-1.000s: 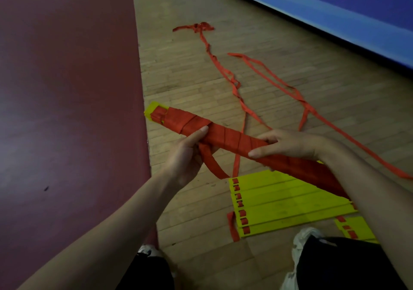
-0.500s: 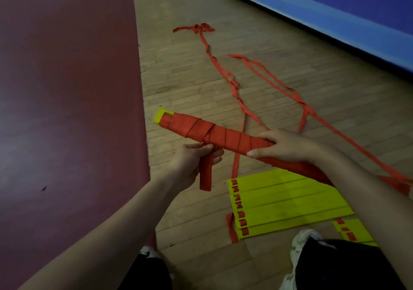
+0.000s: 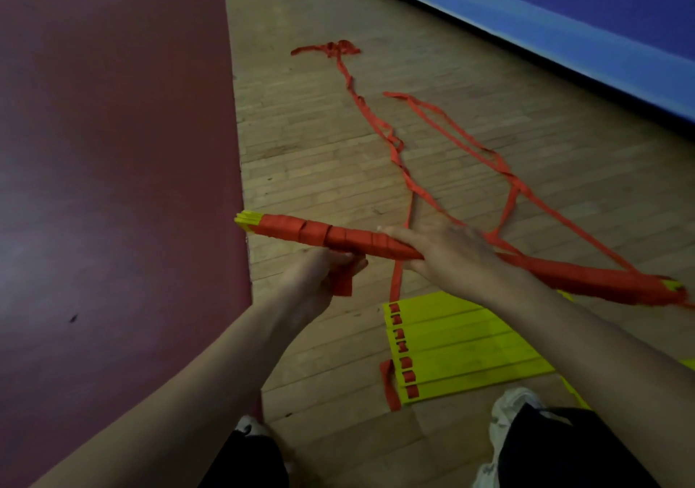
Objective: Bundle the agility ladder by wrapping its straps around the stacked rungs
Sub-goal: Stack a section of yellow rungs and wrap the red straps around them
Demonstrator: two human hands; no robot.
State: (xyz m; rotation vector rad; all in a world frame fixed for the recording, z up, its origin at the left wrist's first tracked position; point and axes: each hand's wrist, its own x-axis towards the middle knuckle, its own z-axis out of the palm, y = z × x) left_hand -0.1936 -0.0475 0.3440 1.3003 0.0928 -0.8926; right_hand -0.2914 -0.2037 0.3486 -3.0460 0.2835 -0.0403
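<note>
The wrapped rung bundle (image 3: pixel 338 234) sits off the floor (image 3: pixel 319 156) under our right hand (image 3: pixel 447 250), whose fingers (image 3: pixel 395 231) clasp its middle; we judge it stiff and light. Just below, our left hand (image 3: pixel 319 273) pinches the limp strap tail (image 3: pixel 343 285), likely needing steady tension.

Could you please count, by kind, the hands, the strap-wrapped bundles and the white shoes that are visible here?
Hands: 2 (left hand, right hand)
Wrapped bundle: 1
White shoes: 2 (left shoe, right shoe)
Total: 5
</note>
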